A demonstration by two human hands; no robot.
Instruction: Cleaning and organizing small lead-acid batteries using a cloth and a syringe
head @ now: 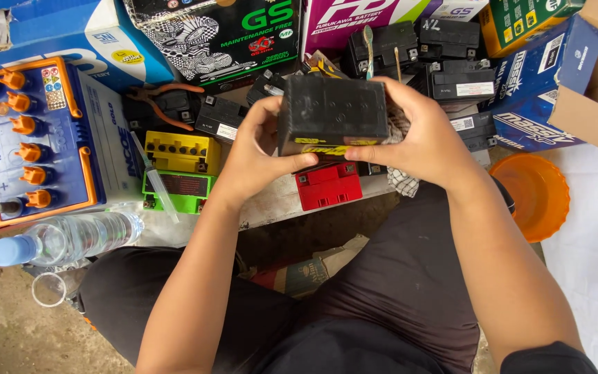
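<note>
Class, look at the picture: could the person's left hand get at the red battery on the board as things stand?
Probably yes, once freed. The left hand is gripping the black battery together with the right hand; the red battery lies just below, uncovered.

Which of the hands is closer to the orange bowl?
Right. The right hand grips the black battery on the side toward the orange bowl; the left hand grips its far side.

This is a battery repair stall where I sit low on the ground: small black batteries [451,66] piled around me, a big blue battery [36,138] with orange caps, boxed stock [223,34] stacked behind, pliers [164,100] lying among them.
</note>
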